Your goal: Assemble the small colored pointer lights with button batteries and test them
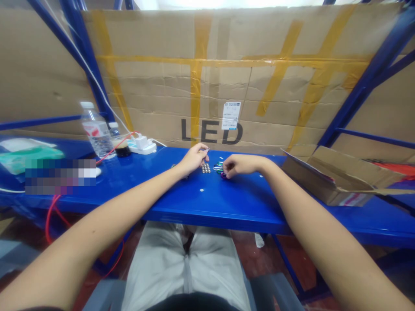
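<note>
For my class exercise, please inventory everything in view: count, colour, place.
Table: 1, blue, centre
Posts: several, blue, both sides
Cardboard: count unclear, brown, behind table
Tape: several, yellow, on cardboard
Letters: 3, black, on cardboard
Label: 1, white, on cardboard
Box: 1, brown, table's right
Orange item: count unclear, far right
Bottles: 2, clear, one with dark liquid, left
Power strip: 1, white, beside bottles
Cables: several, red and white, left
Pack: 1, green, far left
Discs: about twelve, metallic, table's middle
Small items: count unclear, green, purple, white, right of discs
Chair: 1, grey, bottom
Floor: 1, reddish, below
Legs: 2, grey-clad, below
Left hand: 1, bare, over table
Right hand: 1, bare, by small items
</note>
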`<state>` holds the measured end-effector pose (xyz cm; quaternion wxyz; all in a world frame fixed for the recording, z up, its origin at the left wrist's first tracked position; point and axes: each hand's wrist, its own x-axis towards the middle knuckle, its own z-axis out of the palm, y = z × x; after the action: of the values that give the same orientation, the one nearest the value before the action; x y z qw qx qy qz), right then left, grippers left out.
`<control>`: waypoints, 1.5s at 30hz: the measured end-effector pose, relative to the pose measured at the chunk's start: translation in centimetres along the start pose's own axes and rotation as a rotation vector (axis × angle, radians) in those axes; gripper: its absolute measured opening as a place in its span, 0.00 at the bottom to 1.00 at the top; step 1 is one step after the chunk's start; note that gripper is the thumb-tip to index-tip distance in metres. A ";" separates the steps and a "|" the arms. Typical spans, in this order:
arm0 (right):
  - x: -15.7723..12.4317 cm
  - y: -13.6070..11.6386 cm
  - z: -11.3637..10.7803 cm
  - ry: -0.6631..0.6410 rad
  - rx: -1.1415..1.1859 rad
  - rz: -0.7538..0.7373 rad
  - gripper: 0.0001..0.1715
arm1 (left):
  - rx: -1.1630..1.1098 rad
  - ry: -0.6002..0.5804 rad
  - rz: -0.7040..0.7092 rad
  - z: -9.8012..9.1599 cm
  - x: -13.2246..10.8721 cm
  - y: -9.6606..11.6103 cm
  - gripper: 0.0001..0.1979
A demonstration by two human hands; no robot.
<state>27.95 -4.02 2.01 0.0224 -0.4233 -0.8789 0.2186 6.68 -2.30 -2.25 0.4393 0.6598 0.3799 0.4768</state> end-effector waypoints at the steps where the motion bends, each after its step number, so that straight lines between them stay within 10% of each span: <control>1: -0.1 -0.1 -0.1 0.024 0.038 -0.020 0.05 | 0.003 0.003 -0.003 0.0 0.0 0.1 0.03; 17: 1.9 -0.7 1.9 0.489 0.620 -0.141 0.12 | 0.348 -0.058 0.229 -0.7 0.1 -1.0 0.17; 27: 2.9 -2.6 3.1 0.569 1.177 0.085 0.09 | 0.350 0.001 0.367 -0.5 -0.2 -0.7 0.12; 45: 3.7 -3.4 3.7 0.635 1.270 0.072 0.14 | 0.325 0.018 0.330 0.0 -0.6 -0.7 0.12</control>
<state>22.28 -4.44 -0.51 0.5127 -0.4005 -0.5181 0.5553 6.51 -2.61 -3.11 0.2399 0.7707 0.3425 0.4808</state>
